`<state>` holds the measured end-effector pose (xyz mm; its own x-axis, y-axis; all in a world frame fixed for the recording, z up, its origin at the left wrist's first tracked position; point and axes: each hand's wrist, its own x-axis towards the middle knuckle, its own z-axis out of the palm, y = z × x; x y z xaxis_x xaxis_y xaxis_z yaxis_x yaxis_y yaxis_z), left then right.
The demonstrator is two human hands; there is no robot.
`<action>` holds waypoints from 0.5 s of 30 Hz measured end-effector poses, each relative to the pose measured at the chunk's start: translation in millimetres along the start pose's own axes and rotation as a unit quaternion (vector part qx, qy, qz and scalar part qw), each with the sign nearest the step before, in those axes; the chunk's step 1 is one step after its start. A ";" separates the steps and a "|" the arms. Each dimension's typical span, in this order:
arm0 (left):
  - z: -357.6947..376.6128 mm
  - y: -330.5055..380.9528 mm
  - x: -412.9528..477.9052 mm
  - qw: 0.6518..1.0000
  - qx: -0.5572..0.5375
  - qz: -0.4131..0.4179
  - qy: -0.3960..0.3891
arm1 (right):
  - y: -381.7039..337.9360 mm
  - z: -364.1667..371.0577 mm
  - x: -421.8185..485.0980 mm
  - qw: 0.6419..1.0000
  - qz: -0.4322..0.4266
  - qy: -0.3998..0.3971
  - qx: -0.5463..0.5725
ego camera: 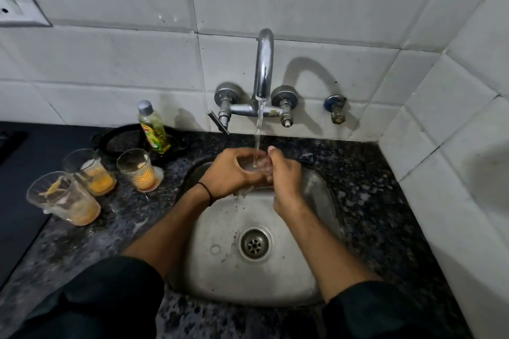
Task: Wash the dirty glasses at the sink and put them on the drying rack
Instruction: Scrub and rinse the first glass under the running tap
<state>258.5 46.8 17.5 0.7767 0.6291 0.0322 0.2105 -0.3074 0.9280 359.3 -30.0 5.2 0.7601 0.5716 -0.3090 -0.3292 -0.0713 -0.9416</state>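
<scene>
A clear glass [254, 166] sits between both hands over the steel sink [220, 228], under the running stream from the tap [264, 63]. My left hand [232, 170] grips it from the left, fingers curled round its side. My right hand [283, 176] holds it from the right, thumb up at the rim; the fingers there are hidden. Water fills and spills from the glass. Three dirty glasses with orange residue stand on the counter to the left: one [64, 198] nearest, one [92, 172] behind it, one [139, 169] closest to the sink.
A dish-soap bottle [153, 126] stands in a dark round dish [121, 139] behind the glasses. Dark speckled counter [371, 201] surrounds the sink. White tiled walls close in at the back and right. A black surface [22, 173] lies far left.
</scene>
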 end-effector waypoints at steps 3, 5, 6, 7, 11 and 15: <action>9.6 5.5 -4.7 0.993 0.042 0.059 0.091 | 6.0 6.4 -4.7 0.952 0.208 -0.025 0.221; 20.1 10.4 -6.5 0.982 0.079 0.105 0.135 | 8.4 13.0 -10.3 0.903 0.273 -0.046 0.330; 24.3 11.6 -5.8 0.979 0.081 0.120 0.141 | 8.8 17.0 -14.5 0.885 0.290 -0.054 0.361; 26.1 12.3 -4.0 0.984 0.040 0.116 0.131 | 9.2 20.7 -17.7 0.875 0.303 -0.060 0.372; 14.5 5.4 1.7 0.982 -0.185 0.032 0.020 | 14.3 16.7 -9.5 0.923 0.285 -0.073 0.249; 5.0 -6.1 -12.3 0.951 -0.281 -0.068 -0.114 | 3.3 -9.9 12.2 0.997 0.074 0.011 0.030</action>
<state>250.6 37.3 9.6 0.8869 0.4450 -0.1245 0.0181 0.2358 0.9716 373.1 -31.3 -3.1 0.7124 0.5406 -0.4475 -0.4708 -0.1046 -0.8760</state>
